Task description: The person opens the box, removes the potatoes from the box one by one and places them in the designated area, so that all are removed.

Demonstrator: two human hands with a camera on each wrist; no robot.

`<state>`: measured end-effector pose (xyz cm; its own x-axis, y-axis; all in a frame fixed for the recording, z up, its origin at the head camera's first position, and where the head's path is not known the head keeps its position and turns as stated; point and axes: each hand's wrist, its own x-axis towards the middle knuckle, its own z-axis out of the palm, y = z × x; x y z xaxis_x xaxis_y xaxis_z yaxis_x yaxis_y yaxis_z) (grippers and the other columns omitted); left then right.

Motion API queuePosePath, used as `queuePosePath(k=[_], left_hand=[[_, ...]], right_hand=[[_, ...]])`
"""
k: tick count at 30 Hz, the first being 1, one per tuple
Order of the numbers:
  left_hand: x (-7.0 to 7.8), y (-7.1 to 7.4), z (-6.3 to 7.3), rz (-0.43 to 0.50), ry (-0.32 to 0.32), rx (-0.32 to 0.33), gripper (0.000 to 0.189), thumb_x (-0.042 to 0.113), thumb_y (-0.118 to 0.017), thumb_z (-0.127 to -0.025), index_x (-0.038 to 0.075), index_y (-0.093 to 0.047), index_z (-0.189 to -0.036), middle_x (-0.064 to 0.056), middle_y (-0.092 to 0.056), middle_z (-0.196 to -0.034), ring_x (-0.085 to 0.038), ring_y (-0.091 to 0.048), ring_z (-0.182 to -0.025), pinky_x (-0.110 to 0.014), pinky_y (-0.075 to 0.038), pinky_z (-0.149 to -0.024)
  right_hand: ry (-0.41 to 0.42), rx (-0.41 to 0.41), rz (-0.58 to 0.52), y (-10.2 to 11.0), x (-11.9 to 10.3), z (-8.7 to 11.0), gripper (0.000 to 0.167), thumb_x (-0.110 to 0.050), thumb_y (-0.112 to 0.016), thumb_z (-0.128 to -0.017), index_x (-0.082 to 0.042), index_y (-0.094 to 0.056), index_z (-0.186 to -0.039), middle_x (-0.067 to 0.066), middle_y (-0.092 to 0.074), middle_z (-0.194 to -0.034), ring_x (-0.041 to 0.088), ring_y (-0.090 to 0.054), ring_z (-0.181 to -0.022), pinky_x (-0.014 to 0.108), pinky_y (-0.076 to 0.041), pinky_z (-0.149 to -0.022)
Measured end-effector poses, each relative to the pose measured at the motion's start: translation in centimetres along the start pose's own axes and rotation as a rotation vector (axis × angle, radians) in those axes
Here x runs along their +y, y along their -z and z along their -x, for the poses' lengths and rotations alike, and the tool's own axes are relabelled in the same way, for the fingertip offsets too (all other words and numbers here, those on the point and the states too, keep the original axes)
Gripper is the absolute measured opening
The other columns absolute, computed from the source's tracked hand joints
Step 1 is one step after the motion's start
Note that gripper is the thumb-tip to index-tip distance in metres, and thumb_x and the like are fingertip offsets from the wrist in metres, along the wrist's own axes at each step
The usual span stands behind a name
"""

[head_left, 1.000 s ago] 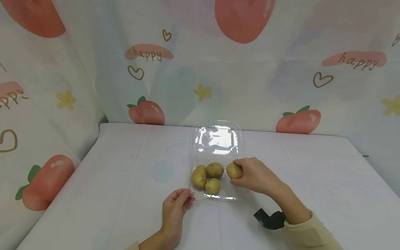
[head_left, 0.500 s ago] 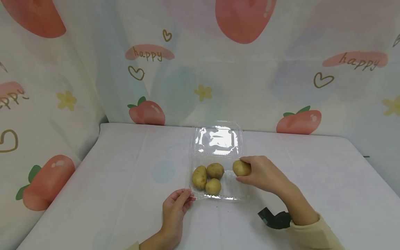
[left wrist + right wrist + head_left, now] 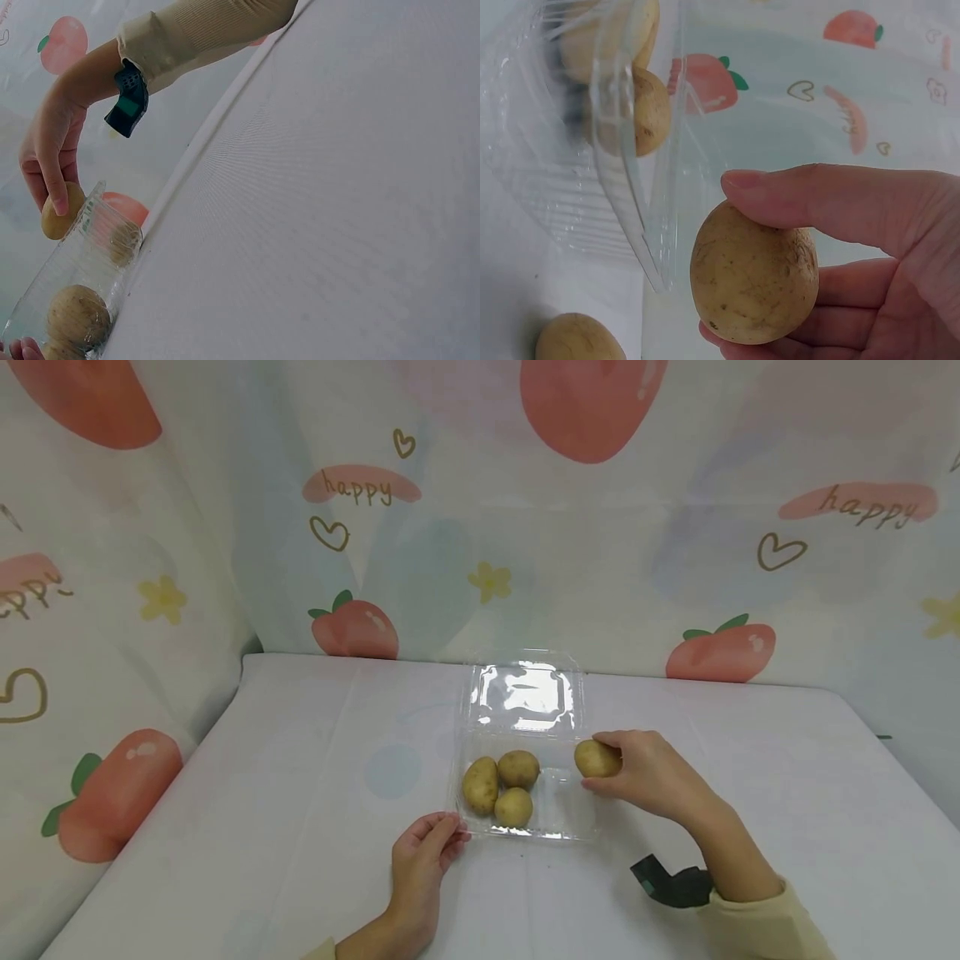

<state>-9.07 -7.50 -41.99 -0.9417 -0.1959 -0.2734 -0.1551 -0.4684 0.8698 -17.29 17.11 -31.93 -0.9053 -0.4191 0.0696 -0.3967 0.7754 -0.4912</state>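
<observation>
Potato (image 3: 754, 277) — rnd, speckled — nr clr box (image 3: 558, 800)

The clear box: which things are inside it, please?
In the head view, three potatoes lie in the left part of the box. Whatever is beneath them is covered. The right hand holds another potato near its right side.

The worktop (image 3: 300, 827) is covered with a white cloth (image 3: 750, 760) which has a pale blue round print (image 3: 393, 771). On it lies a clear plastic container (image 3: 566, 810) with its lid (image 3: 525, 693) folded back. Beside the container, in the right wrist view, rests one yellow-brown potato (image 3: 579, 341).
</observation>
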Motion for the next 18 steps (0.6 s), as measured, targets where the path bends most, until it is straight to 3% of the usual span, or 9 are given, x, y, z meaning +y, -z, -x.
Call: queuePosePath(k=[12,18], left_hand=[[0.0,-0.1,-0.1,0.013,-0.002,0.001,0.013,0.009,-0.058,-0.089,-0.004,-0.056,-0.092,-0.007,-0.060,-0.083,-0.015,-0.060,-0.078,-0.026,-0.051,-0.075],[0.0,0.0,-0.1,0.011,-0.003,0.000,0.014,0.009,-0.059,-0.089,-0.004,-0.056,-0.092,-0.007,-0.060,-0.083,-0.015,-0.060,-0.079,-0.026,-0.051,-0.075]], right_hand=[[-0.033,0.002,-0.008,0.7,0.8,0.4,0.043,-0.020,-0.076,-0.073,0.004,-0.061,-0.105,0.001,-0.057,-0.079,0.016,-0.049,-0.070,0.029,-0.044,-0.058],[-0.068,0.022,-0.010,1.3,1.4,0.8,0.032,-0.018,-0.076,-0.072,-0.002,-0.063,-0.098,0.000,-0.053,-0.071,0.016,-0.048,-0.067,0.029,-0.041,-0.056]])
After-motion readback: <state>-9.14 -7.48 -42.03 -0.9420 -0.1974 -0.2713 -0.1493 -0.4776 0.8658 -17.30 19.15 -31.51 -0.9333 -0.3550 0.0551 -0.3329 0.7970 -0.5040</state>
